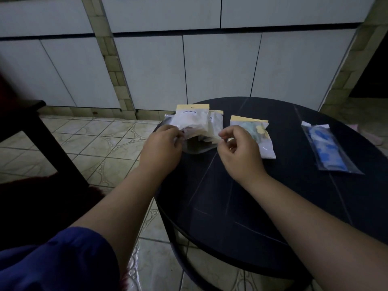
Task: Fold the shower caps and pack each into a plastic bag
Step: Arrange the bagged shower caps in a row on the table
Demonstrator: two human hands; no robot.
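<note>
Pinching a plastic bag between both hands' fingers.

Both bare forearms reach toward frame centre, the left hand and right hand with fingers curled, thumbs meeting fingertips.

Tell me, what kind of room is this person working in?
Probably a room in a home, perhaps a kitchen or dining corner, not a factory. A small round dark table serves as the workbench, the floor is patterned tile, and white cabinet doors line the wall behind.
</note>
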